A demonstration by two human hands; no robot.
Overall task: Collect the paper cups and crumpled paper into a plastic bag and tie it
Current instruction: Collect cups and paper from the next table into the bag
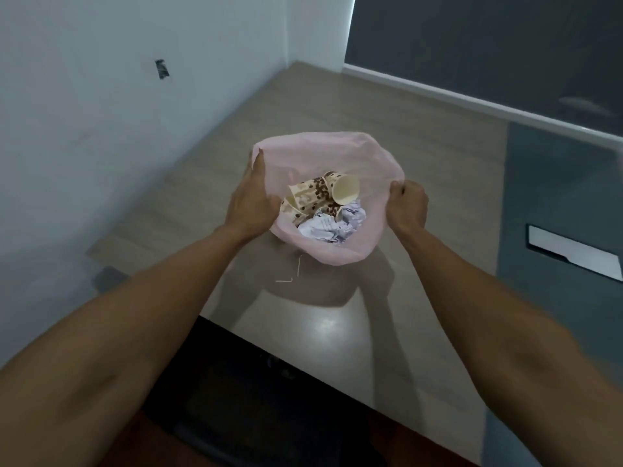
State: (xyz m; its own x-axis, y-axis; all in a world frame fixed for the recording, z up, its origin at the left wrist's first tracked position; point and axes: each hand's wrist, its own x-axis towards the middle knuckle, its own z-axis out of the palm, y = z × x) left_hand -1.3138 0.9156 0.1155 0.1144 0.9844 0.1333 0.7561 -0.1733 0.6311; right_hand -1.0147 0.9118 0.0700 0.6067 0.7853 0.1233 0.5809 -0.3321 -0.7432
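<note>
Both hands hold pink plastic bag (337,150) mouth wide over tabletop (337,106). Left hand (251,200): fingers fairly straight along left rim, how grip closes hidden. Right hand (406,205): grip curled, pinching right rim. Paper cups (320,195) and crumpled paper (332,224) already inside. Collecting looks done; small white scrap (289,277) on tabletop near bag. Left: gather mouth, tie.

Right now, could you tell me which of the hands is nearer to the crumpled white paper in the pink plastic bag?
Left. The left hand holds the bag's left rim beside the cups, slightly nearer the crumpled white paper; the right hand grips the right rim.
</note>
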